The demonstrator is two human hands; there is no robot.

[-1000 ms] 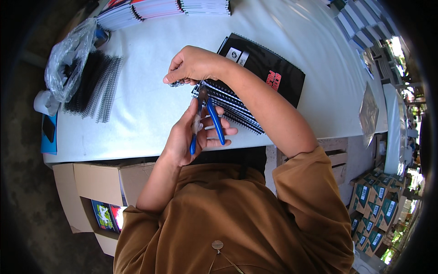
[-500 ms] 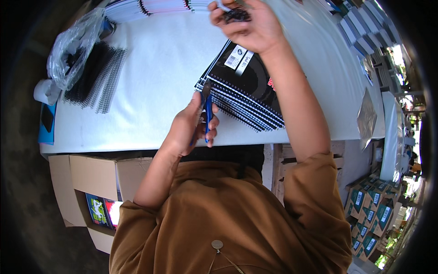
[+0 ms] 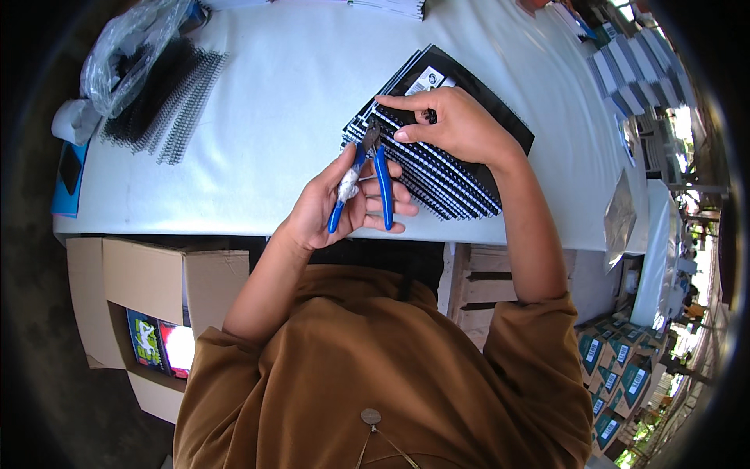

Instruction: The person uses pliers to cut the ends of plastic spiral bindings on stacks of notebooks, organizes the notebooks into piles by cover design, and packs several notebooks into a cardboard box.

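Observation:
My left hand (image 3: 324, 203) holds wire cutters (image 3: 383, 184) with blue handles. Their handles are spread apart, and whitish wrapping covers part of one. The cutters' jaws point at the upper left corner of a stack of black-covered spiral notebooks (image 3: 488, 117). Above that stack is my right hand (image 3: 461, 125), its index finger stretched toward the same corner and its thumb apart. The other fingers curl around small black coil scraps (image 3: 430, 116), mostly hidden in the palm. The notebooks' coil bindings face me, fanned slightly.
Loose black spiral coils (image 3: 168, 102) and a clear plastic bag (image 3: 129, 59) lie at the left of the white-covered table (image 3: 281, 102). A phone (image 3: 70, 168) rests on a blue item. Below stands an open cardboard box (image 3: 148, 273). Stacked books (image 3: 637, 70) stand at far right.
My right hand has come down and nearer from the table's far side to the notebook corner. The cutters' handles have spread wider as my left fingers loosened.

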